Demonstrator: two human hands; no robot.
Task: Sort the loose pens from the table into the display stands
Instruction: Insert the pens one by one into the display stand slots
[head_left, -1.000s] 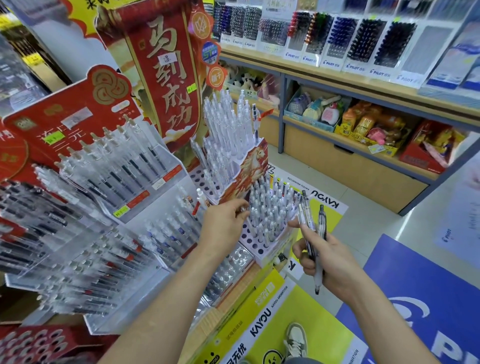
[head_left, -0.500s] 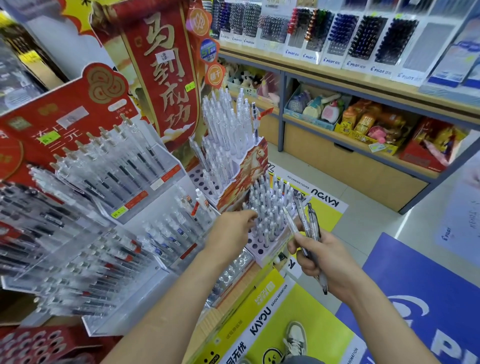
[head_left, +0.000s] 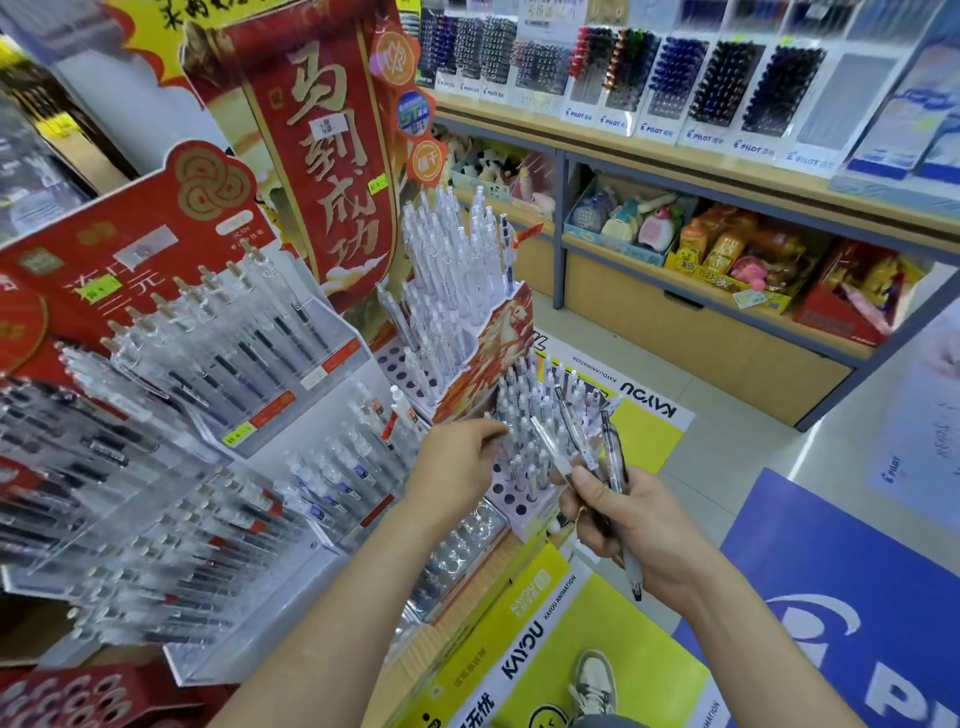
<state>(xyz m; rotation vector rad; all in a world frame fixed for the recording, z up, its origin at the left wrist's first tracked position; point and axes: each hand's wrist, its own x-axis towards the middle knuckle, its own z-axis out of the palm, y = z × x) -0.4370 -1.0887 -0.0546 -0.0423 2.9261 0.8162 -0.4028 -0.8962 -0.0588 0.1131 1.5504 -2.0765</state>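
I see open holes along the near edge of the lower stand (head_left: 524, 519) at centre frame, and more on the low left step of the upper stand (head_left: 506, 332). Behind those holes, upright pens (head_left: 524, 415) are packed tight in both stands. The left hand (head_left: 457, 462) blocks the lower stand's left side, and the right hand (head_left: 634, 525) fans its loose pens (head_left: 613, 452) across the stand's right side. Acrylic racks (head_left: 208, 467) wall off the left of the frame. The floor aisle (head_left: 727, 457) at right lies open.
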